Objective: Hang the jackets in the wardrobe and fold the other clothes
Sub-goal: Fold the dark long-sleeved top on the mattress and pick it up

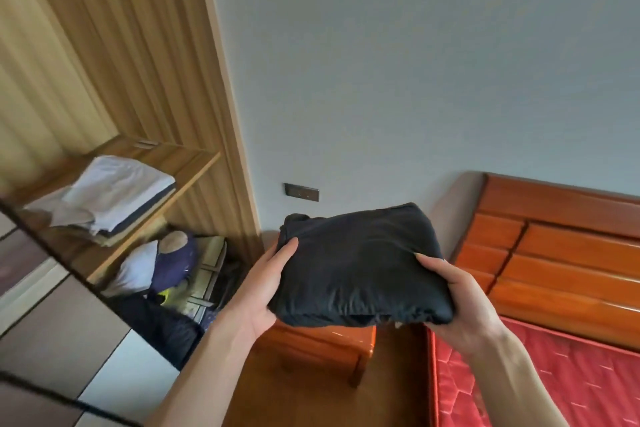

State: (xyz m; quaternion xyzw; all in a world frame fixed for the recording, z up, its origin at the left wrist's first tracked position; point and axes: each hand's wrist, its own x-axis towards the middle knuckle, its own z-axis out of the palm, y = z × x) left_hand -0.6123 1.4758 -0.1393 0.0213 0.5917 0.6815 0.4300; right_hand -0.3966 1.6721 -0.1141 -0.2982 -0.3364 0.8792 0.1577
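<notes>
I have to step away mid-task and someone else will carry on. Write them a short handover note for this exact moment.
Left hand and right hand both grip the folded black garment, held in the air above the bedside table, beside the open wardrobe.
Done: this garment is folded; a stack of folded clothes already lies on the wardrobe shelf.
Left: probably set the black garment on that shelf. No jackets or hangers show in this view, so check what remains elsewhere.
</notes>
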